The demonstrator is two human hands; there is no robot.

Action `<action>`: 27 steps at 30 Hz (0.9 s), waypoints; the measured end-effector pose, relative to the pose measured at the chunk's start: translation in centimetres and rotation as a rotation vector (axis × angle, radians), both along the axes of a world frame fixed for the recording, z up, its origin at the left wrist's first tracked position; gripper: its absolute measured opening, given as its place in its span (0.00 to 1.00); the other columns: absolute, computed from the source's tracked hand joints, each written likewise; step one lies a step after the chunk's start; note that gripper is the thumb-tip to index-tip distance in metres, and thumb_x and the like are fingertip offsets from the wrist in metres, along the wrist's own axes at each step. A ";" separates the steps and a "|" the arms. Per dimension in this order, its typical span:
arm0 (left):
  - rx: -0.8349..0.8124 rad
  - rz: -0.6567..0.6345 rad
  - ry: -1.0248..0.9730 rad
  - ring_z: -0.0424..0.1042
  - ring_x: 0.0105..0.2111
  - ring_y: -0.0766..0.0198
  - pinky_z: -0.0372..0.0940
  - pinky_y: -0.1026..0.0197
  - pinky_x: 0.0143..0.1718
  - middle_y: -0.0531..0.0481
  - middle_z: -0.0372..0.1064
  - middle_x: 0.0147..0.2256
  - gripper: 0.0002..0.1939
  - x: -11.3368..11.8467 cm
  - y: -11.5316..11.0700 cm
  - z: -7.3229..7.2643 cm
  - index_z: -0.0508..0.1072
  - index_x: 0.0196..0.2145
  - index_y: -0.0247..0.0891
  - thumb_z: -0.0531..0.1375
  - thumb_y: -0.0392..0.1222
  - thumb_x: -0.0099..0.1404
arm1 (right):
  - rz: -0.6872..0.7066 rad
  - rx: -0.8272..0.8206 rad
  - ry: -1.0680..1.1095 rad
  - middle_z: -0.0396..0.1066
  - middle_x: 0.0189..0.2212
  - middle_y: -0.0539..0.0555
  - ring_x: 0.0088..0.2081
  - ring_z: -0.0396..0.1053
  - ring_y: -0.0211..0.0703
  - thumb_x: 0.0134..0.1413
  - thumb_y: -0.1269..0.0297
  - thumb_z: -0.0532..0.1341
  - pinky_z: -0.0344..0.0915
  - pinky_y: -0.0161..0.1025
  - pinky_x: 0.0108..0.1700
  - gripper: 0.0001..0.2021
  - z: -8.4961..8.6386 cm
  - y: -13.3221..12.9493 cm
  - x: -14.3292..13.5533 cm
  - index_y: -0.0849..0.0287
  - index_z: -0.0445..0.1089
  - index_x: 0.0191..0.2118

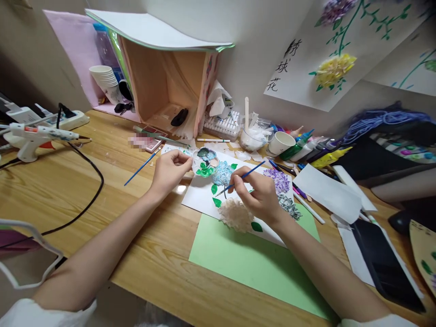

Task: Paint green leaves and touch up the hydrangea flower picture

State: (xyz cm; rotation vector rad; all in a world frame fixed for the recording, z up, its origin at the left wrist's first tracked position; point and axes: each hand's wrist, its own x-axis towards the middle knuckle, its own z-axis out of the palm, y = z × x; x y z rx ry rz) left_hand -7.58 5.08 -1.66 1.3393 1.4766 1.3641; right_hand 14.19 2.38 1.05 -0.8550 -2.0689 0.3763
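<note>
My left hand (173,169) pinches the edge of a small round paint palette (205,162) with green, grey, blue and pale pink paint. In my right hand (254,188) is a thin blue paintbrush (251,170), its tip just above the white paper (197,194) near a painted green leaf (217,202). The paper bears a light blue flower (223,173), a beige flower (236,215), a purple flower (277,180) and a grey one (289,206). Green paper (245,268) lies underneath.
A glue gun (37,138) with a black cable is at the left. Another brush (142,166) lies beside my left hand. Behind stand an open box (163,81), a paper cup (281,143) and paint tubes (299,145). A black phone (384,263) rests at the right.
</note>
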 end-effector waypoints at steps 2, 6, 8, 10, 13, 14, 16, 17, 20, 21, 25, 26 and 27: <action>0.017 0.004 0.004 0.74 0.26 0.63 0.68 0.62 0.31 0.50 0.74 0.25 0.07 -0.1 0.1 -0.1 0.72 0.24 0.37 0.65 0.42 0.50 | 0.013 0.048 -0.063 0.71 0.21 0.50 0.22 0.67 0.35 0.60 0.69 0.52 0.62 0.34 0.25 0.10 -0.5 0.0 -0.2 0.57 0.64 0.28; 0.033 0.008 0.037 0.74 0.27 0.62 0.68 0.62 0.32 0.49 0.74 0.26 0.07 0.0 0.1 -0.1 0.73 0.24 0.36 0.65 0.42 0.51 | 0.035 0.090 -0.106 0.71 0.21 0.50 0.23 0.68 0.36 0.59 0.71 0.52 0.62 0.34 0.26 0.09 -1.1 0.1 -0.5 0.57 0.65 0.28; 0.037 0.013 0.051 0.74 0.27 0.62 0.68 0.62 0.32 0.49 0.74 0.26 0.07 0.0 0.0 0.0 0.73 0.25 0.36 0.65 0.42 0.52 | 0.040 0.095 -0.122 0.71 0.21 0.50 0.23 0.68 0.37 0.59 0.71 0.52 0.62 0.34 0.26 0.09 -1.2 0.2 -0.5 0.57 0.65 0.29; 0.045 0.013 0.057 0.74 0.27 0.62 0.68 0.62 0.31 0.49 0.74 0.26 0.07 0.0 0.0 0.0 0.73 0.24 0.36 0.65 0.42 0.52 | 0.041 0.103 -0.130 0.71 0.21 0.50 0.23 0.67 0.37 0.59 0.71 0.52 0.62 0.34 0.26 0.09 -1.2 0.2 -0.5 0.57 0.65 0.29; 0.054 0.015 0.074 0.74 0.28 0.61 0.68 0.62 0.32 0.49 0.74 0.26 0.07 0.0 0.0 0.0 0.73 0.24 0.36 0.65 0.42 0.52 | 0.046 0.111 -0.129 0.71 0.21 0.50 0.22 0.67 0.36 0.59 0.72 0.52 0.62 0.34 0.26 0.09 -1.2 0.2 -0.5 0.57 0.64 0.29; 0.054 0.016 0.081 0.74 0.28 0.61 0.68 0.62 0.32 0.49 0.74 0.26 0.07 0.0 0.0 0.0 0.73 0.24 0.36 0.65 0.43 0.52 | 0.050 0.111 -0.127 0.71 0.21 0.50 0.22 0.67 0.36 0.59 0.72 0.52 0.62 0.34 0.26 0.09 -1.2 0.2 -0.6 0.57 0.64 0.29; 0.053 0.018 0.091 0.74 0.28 0.61 0.68 0.62 0.32 0.48 0.74 0.26 0.08 0.0 0.0 0.0 0.73 0.25 0.36 0.64 0.43 0.52 | 0.059 0.110 -0.123 0.70 0.20 0.50 0.22 0.67 0.36 0.58 0.73 0.53 0.62 0.33 0.26 0.09 -1.2 0.1 -0.6 0.57 0.64 0.29; 0.052 0.018 0.095 0.74 0.28 0.61 0.68 0.61 0.32 0.48 0.75 0.26 0.08 0.0 0.0 0.0 0.73 0.25 0.36 0.64 0.43 0.53 | 0.063 0.109 -0.120 0.70 0.20 0.49 0.22 0.66 0.35 0.58 0.73 0.53 0.61 0.33 0.26 0.09 -1.2 0.1 -0.6 0.57 0.64 0.28; 0.053 0.017 0.105 0.74 0.28 0.61 0.68 0.61 0.32 0.48 0.75 0.27 0.08 0.0 0.0 0.0 0.73 0.25 0.35 0.64 0.43 0.53 | 0.060 0.111 -0.108 0.70 0.20 0.49 0.21 0.66 0.34 0.58 0.73 0.53 0.60 0.33 0.25 0.09 -1.3 0.1 -0.6 0.58 0.64 0.28; 0.054 0.016 0.106 0.74 0.28 0.62 0.68 0.61 0.32 0.48 0.75 0.27 0.08 0.0 0.0 0.0 0.73 0.26 0.35 0.64 0.43 0.53 | 0.053 0.115 -0.103 0.70 0.21 0.49 0.21 0.66 0.35 0.58 0.73 0.53 0.60 0.33 0.25 0.09 -1.3 0.1 -0.6 0.58 0.64 0.28; 0.054 0.009 0.092 0.74 0.28 0.62 0.68 0.62 0.32 0.48 0.74 0.26 0.08 0.0 0.0 0.0 0.73 0.26 0.35 0.64 0.43 0.53 | 0.036 0.125 -0.106 0.70 0.21 0.49 0.22 0.67 0.35 0.59 0.73 0.53 0.60 0.33 0.25 0.09 -1.4 0.2 -0.6 0.57 0.64 0.29; 0.055 0.008 0.089 0.74 0.28 0.63 0.68 0.62 0.32 0.49 0.74 0.26 0.08 0.0 0.0 0.0 0.73 0.26 0.35 0.64 0.43 0.53 | 0.041 0.125 -0.111 0.70 0.21 0.49 0.22 0.66 0.35 0.59 0.73 0.53 0.60 0.33 0.25 0.09 -1.4 0.2 -0.6 0.57 0.64 0.29; 0.058 0.008 0.086 0.74 0.27 0.63 0.68 0.62 0.32 0.49 0.74 0.26 0.08 0.0 0.1 -0.1 0.73 0.25 0.35 0.64 0.42 0.52 | 0.047 0.124 -0.117 0.70 0.21 0.49 0.22 0.66 0.35 0.59 0.73 0.53 0.60 0.33 0.25 0.09 -1.5 0.2 -0.6 0.57 0.64 0.29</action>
